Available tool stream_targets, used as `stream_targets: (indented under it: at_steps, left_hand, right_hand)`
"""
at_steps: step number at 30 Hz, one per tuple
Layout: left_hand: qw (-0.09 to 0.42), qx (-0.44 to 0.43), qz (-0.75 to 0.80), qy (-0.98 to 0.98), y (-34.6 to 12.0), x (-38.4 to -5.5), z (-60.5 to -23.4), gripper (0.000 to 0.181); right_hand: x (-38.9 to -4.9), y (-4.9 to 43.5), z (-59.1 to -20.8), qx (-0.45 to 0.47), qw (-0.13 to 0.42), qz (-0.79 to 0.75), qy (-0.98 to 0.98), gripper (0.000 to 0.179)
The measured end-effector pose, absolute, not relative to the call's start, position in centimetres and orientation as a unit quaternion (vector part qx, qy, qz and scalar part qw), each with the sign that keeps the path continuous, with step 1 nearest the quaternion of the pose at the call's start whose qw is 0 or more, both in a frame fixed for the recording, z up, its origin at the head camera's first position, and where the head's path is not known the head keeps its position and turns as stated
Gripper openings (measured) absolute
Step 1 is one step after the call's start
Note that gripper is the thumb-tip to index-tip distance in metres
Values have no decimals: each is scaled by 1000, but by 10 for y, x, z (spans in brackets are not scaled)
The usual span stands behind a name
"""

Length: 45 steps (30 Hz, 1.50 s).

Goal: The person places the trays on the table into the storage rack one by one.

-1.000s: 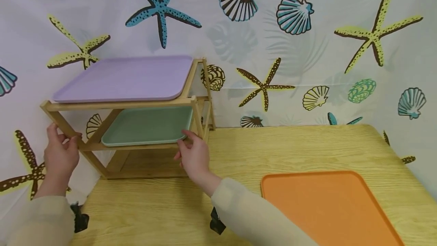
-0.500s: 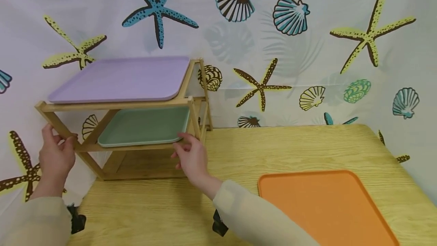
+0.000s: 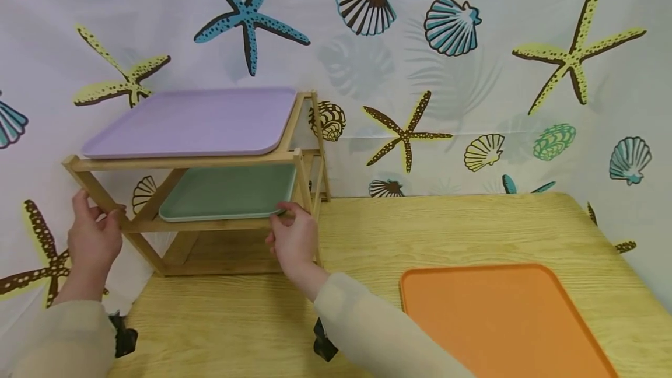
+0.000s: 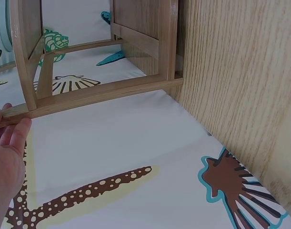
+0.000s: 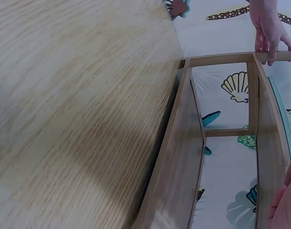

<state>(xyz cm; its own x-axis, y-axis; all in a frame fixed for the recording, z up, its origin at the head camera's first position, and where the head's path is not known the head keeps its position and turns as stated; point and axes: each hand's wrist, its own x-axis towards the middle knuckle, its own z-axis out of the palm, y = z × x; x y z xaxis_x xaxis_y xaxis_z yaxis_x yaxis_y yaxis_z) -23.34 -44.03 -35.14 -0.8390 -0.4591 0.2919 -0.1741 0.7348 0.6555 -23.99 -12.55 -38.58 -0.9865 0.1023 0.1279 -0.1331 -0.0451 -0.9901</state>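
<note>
A two-level-and-base wooden rack (image 3: 231,225) stands at the left of the table. My left hand (image 3: 94,239) grips its left side post at the middle level; the left wrist view shows the fingers (image 4: 21,133) at that wooden frame. A green tray (image 3: 231,191) lies on the rack's middle level. At the tray's front right corner, my right hand (image 3: 295,238) pinches the rim between thumb and forefinger. In the right wrist view only the green tray's edge (image 5: 281,114) and part of the right hand (image 5: 285,205) show. A lilac tray (image 3: 194,121) covers the top level.
An orange tray (image 3: 499,314) lies flat on the wood-grain table (image 3: 378,232), right of the rack. A white cloth (image 3: 462,98) printed with starfish and shells hangs behind and at both sides. The rack's bottom level (image 3: 231,255) is a bare wooden board.
The green tray has shifted slightly back into the rack, and my right hand has moved a little with it. My left hand keeps its place on the rack; the head view sways slightly.
</note>
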Motion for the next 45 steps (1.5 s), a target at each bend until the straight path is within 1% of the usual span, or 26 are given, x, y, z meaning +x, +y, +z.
stream_targets:
  at_steps: [2,10,14,20,26,31,40,42,45]
  left_hand:
    - [226,174,-313,-906,-440,-235,-352,56]
    - [230,177,-311,-905,-440,-236,-355,55]
    - [233,179,-312,-903,-441,-237,-355,54]
    - [233,195,-310,-901,-443,-237,-353,55]
    - [221,197,-321,-900,-441,-237,-354,56]
    - [220,196,-315,-902,-439,-238,-354,55]
    - [210,195,-325,-901,-440,-238,-355,56]
    - [210,195,-324,-902,-439,-238,-355,56]
    - [213,194,-317,-904,-437,-238,-354,55]
  right_hand:
    - [-239,-122,-387,23,82,723,-686,25]
    - [-223,-100,-391,98,41,738,-666,30]
    - [-215,-79,-387,126,19,747,-652,31]
    - [-214,-40,-390,175,9,730,-661,32]
    - [-210,18,-399,229,-22,695,-682,33]
    - [-200,74,-410,253,-43,655,-710,36]
    - [-175,176,-440,245,-100,598,-757,43]
    - [-169,198,-444,241,-101,591,-763,42]
    - [-162,231,-450,227,-67,580,-779,39]
